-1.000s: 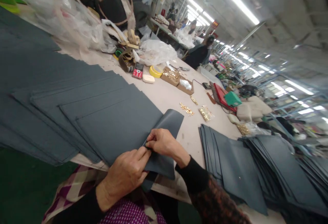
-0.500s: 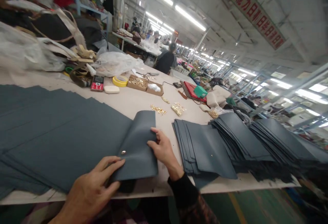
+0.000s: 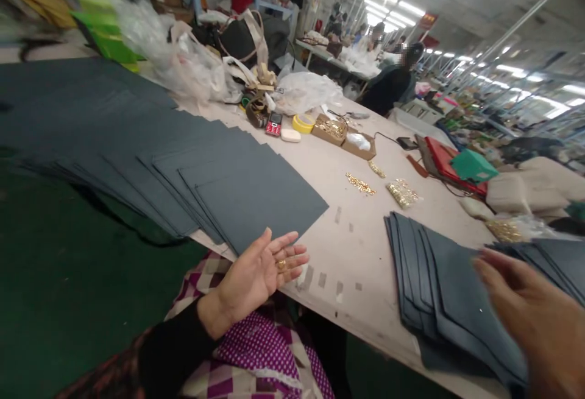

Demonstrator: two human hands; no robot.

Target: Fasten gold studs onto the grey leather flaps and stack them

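Observation:
My left hand (image 3: 267,265) is palm up beside the near corner of the spread dark blue-grey sheets (image 3: 260,198), its fingers apart. Something small and gold shows at its fingers; whether it is a ring or a loose piece is unclear. On the right, my right hand (image 3: 525,301) is over the pile of folded dark pieces (image 3: 457,277), fingertips near the top one. Blur hides whether it grips that piece. Small gold fittings (image 3: 360,184) lie loose mid-table, near a clear bag of them (image 3: 402,193).
Behind are cardboard boxes (image 3: 329,130), yellow tape (image 3: 303,122), a red phone (image 3: 274,123) and plastic bags (image 3: 297,91). A green box (image 3: 475,166) sits on a red item at the right. The table's front edge (image 3: 365,335) slants down rightward. A person (image 3: 388,88) is farther back.
The view has turned left. The folded piece with a metal stud is no longer between my hands. My left hand has turned palm up; my right hand has moved right, over the folded pile.

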